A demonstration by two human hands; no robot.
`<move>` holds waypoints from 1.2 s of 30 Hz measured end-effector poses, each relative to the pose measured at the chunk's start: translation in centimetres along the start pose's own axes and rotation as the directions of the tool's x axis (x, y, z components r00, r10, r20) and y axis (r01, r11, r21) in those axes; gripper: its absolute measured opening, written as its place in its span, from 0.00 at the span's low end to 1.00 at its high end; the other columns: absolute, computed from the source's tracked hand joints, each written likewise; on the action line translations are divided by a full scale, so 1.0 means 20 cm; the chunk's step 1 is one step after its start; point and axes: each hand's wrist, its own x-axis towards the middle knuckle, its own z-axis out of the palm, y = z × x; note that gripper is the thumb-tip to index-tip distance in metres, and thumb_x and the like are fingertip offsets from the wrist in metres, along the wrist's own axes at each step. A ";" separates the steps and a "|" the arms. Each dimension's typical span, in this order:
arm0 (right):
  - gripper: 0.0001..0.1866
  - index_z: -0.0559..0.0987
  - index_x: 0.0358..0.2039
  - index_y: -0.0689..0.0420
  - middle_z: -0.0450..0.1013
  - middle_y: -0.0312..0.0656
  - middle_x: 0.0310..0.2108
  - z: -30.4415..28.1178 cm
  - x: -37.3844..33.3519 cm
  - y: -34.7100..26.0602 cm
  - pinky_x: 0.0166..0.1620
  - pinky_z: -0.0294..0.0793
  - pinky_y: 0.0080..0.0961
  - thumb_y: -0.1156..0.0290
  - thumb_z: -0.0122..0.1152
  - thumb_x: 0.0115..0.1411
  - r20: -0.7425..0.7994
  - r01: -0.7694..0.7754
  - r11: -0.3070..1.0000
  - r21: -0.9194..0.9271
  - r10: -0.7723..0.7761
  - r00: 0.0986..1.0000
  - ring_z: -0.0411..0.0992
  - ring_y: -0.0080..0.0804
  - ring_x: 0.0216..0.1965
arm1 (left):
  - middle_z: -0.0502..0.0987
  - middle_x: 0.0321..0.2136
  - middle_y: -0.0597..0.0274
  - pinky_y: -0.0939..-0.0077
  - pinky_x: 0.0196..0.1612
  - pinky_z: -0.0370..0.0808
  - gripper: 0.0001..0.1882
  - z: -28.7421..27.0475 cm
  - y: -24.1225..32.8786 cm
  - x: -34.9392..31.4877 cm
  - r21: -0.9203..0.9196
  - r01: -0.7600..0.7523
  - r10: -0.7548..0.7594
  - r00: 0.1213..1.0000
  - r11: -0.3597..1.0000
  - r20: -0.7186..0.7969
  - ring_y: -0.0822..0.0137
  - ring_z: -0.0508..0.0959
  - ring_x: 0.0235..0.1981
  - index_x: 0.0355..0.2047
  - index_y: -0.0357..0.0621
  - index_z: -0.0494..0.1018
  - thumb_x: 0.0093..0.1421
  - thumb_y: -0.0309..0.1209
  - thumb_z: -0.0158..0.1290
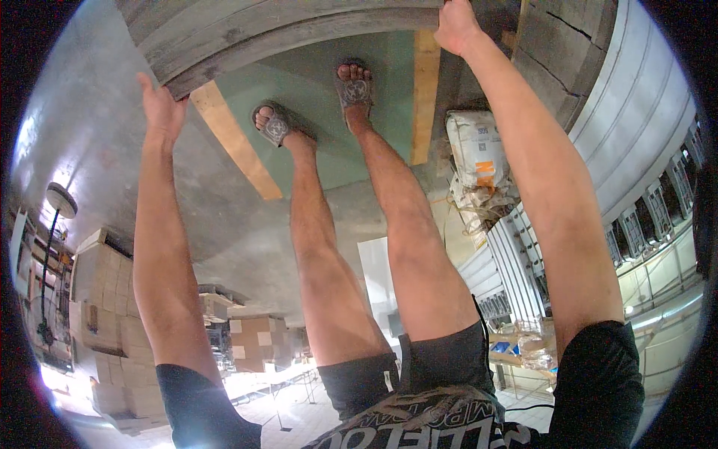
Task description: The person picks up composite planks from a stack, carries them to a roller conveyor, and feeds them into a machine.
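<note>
A long grey board (299, 31) with a rough, wood-like surface spans the top of the view, its near edge bent by the lens. At the board's left end is my left hand (164, 112), with the thumb sticking up outside the corner and the fingers curled at its underside, partly hidden. My right hand (458, 28) closes round the right end of the same board, its fingertips out of sight. Both arms are stretched forward. Below the board, between my feet and around them, lies a green sheet (307, 78) flanked by two pale wooden strips (238, 142).
Right of my legs sits a white sack (476, 146) beside crumpled wrapping. Cracked grey slabs (557, 56) and white ribbed panels (636, 105) line the right side. Cardboard boxes (258, 340) and a black pole with a round disc (61, 200) are at the left. My sandalled feet rest on the green sheet.
</note>
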 end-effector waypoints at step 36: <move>0.20 0.81 0.57 0.54 0.83 0.51 0.50 -0.75 -1.63 4.18 0.56 0.77 0.41 0.61 0.63 0.67 -0.168 0.308 0.794 -0.525 -0.451 0.877 0.81 0.43 0.51 | 0.83 0.34 0.58 0.70 0.39 0.80 0.18 -1.20 -1.81 -1.86 0.644 -0.361 0.186 0.927 0.675 0.324 0.65 0.82 0.34 0.53 0.35 0.78 0.74 0.39 0.55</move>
